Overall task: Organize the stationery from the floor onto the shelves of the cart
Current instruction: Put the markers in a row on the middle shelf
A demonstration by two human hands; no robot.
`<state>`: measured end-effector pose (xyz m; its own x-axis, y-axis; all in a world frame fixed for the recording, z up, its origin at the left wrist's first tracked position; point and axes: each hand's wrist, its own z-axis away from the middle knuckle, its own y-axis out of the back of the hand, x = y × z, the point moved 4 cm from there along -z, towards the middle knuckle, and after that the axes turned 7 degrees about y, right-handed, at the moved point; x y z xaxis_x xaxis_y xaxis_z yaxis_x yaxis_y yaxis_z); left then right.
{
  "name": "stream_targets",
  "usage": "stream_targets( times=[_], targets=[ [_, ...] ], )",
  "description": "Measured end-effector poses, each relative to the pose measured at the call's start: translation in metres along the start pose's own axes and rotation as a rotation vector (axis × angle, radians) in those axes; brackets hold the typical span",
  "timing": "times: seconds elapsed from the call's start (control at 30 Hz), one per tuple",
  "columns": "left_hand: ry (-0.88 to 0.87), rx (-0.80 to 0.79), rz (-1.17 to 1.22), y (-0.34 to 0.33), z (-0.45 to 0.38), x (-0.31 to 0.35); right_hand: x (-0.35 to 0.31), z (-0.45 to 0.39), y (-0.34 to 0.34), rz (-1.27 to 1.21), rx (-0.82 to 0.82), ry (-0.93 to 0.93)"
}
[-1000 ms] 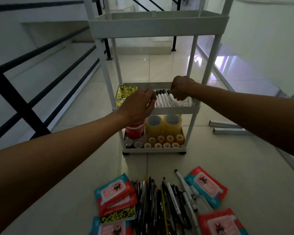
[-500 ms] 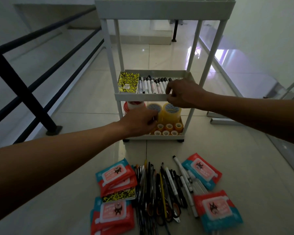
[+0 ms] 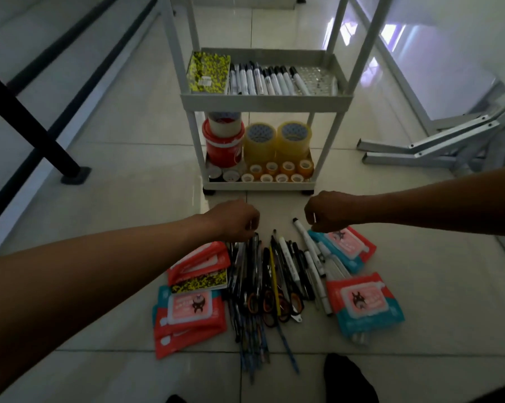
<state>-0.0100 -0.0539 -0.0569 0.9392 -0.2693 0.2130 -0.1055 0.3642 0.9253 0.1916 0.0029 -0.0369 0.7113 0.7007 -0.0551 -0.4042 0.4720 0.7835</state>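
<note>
Stationery pile (image 3: 274,274) on floor (image 3: 129,175), 6 o'clock of cart (image 3: 267,97). Left hand (image 3: 236,219) curled over pen tips, right hand (image 3: 328,212) over marker; grasp cannot tell, view dim.

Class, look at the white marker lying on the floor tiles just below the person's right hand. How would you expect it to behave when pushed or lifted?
The white marker is a straight round barrel, so it probably stays stiff when lifted. On the glossy floor tiles a sideways push would likely roll or slide it. It looks slim, so likely light, and one hand should manage it.
</note>
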Motion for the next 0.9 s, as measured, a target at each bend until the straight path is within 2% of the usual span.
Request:
stream_targets(
  times=[0.23,0.37,0.53,0.63,0.77,0.9],
  targets=[
    [-0.085,-0.052,-0.064,-0.032,-0.017,0.021,0.015,-0.032,-0.016,-0.192,-0.128,-0.079],
    [-0.203,-0.018,-0.066,-0.046,-0.031,0.046,0.017,-0.042,-0.029,-0.261,-0.123,-0.141],
    [-0.357,-0.116,-0.225,-0.073,-0.047,0.071,0.020,-0.052,-0.059,-0.284,-0.158,-0.164],
    [-0.395,-0.138,-0.343,-0.089,-0.053,0.077,0.023,-0.057,-0.074,-0.367,-0.147,-0.172],
    [-0.429,-0.120,-0.348,-0.094,-0.059,0.077,0.024,-0.069,-0.085,-0.364,-0.160,-0.150],
    [-0.503,-0.099,-0.364,-0.090,-0.060,0.074,0.026,-0.079,-0.094,-0.539,-0.207,-0.204]
  ],
)
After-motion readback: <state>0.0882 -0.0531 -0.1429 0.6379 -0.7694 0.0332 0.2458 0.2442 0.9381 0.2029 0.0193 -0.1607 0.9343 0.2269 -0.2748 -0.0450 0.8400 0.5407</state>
